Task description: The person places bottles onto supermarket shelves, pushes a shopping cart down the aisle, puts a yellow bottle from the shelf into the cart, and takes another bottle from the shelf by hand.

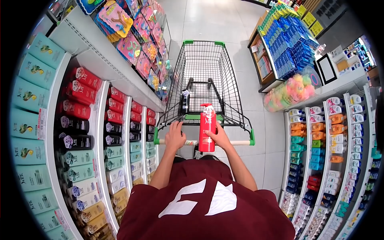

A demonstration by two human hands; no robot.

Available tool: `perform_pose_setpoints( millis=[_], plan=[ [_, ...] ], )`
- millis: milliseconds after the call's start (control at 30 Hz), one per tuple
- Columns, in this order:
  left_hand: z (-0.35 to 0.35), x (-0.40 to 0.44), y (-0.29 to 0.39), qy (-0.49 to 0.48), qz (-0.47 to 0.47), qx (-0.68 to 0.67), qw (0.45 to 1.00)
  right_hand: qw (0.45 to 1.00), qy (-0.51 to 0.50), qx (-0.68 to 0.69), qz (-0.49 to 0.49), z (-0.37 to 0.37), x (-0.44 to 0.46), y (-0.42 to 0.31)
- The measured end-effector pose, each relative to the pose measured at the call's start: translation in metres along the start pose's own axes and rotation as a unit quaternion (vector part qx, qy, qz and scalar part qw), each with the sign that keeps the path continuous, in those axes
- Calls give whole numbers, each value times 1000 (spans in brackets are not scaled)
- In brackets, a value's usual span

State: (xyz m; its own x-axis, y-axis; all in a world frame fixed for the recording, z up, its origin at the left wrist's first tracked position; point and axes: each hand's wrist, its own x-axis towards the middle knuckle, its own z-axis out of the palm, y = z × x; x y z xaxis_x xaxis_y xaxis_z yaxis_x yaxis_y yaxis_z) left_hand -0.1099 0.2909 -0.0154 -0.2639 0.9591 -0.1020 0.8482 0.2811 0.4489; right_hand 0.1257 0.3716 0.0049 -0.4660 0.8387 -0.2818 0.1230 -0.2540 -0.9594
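A red bottle with a white label [207, 130] is upright over the cart's handle, with my right hand [219, 137] wrapped round its right side. My left hand [175, 137] is at the left part of the handle bar [240, 142], apart from the bottle; its fingers are bent and spread, with nothing visible in them. In front stands a wire shopping cart [236, 88] with green corners. A dark bottle [184, 102] stands inside it at the left, near the handle end.
Shelves of red, black, mint and cream bottles [76, 140] line the left. Toy packs [116, 20] hang above them. On the right are blue boxes [290, 44], a clear container of colourful balls [294, 92] and shelves of small bottles [318, 138]. Tiled floor [208, 20] lies ahead.
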Motion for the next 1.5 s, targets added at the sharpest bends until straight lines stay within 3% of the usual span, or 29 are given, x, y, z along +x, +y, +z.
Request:
perform_pose_setpoints(
  millis=[667, 1500],
  plan=[
    [-6, -7, 1, 79, 25, -37, 996, 1000, 3, 2, -3, 2, -2, 0],
    [-4, -9, -3, 87, 34, -24, 995, 1000, -1, -11, -12, 5, -2, 9]
  ],
)
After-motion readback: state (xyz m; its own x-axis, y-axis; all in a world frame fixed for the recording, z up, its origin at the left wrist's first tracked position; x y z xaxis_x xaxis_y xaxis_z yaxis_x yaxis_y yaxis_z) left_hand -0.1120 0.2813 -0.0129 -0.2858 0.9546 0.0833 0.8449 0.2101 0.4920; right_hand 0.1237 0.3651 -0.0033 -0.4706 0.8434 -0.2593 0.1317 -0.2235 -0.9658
